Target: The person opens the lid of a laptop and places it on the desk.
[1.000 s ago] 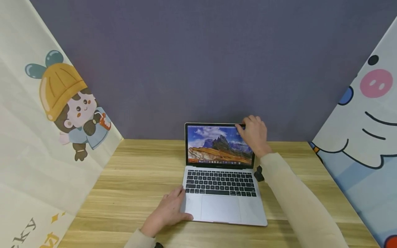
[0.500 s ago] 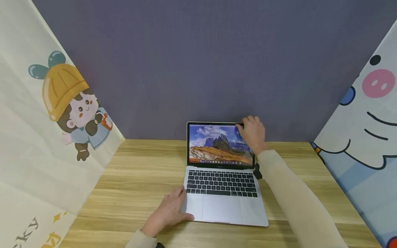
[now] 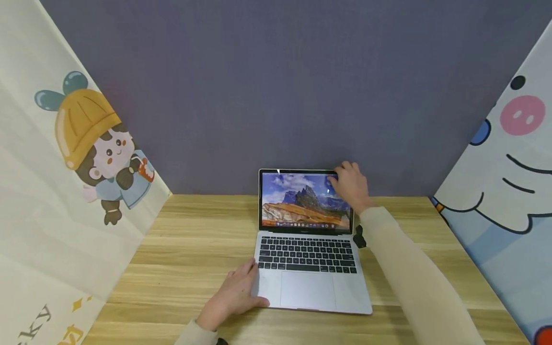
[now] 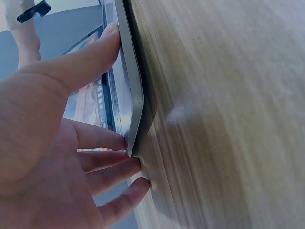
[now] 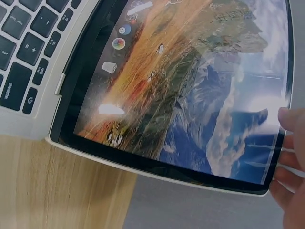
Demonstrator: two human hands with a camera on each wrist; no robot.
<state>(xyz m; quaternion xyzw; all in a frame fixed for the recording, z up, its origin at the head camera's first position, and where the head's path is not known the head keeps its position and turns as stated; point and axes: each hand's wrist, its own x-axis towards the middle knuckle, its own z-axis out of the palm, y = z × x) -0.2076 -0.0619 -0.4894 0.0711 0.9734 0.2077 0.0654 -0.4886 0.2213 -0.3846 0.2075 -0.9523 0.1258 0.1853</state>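
Note:
A silver laptop [image 3: 308,287] lies opened on the wooden table, its screen [image 3: 306,201] lit with a mountain picture. My left hand [image 3: 235,292] is at its front left corner. In the left wrist view the thumb [image 4: 102,52] lies along the front edge, while the spread, fairly straight fingers [image 4: 107,136] touch the side and reach down to the table. At the lid's upper right corner, my right hand [image 3: 351,186] pinches the rim, thumb on the screen side. Its other fingers pass behind the lid, partly hidden in the right wrist view [image 5: 290,162].
The wooden table [image 3: 189,249] surrounds the laptop. A dark grey panel [image 3: 258,96] rises behind the lid. Printed cartoon sheets stand as side walls, a capped child [image 3: 108,148] at left and a pink-snouted animal [image 3: 522,115] at right. A black strap piece [image 3: 359,236] shows by the right sleeve.
My right wrist and sleeve have shifted slightly left, with the hand still on the lid's corner. Small bright glints have appeared on the screen. The left hand and the laptop's base stay put.

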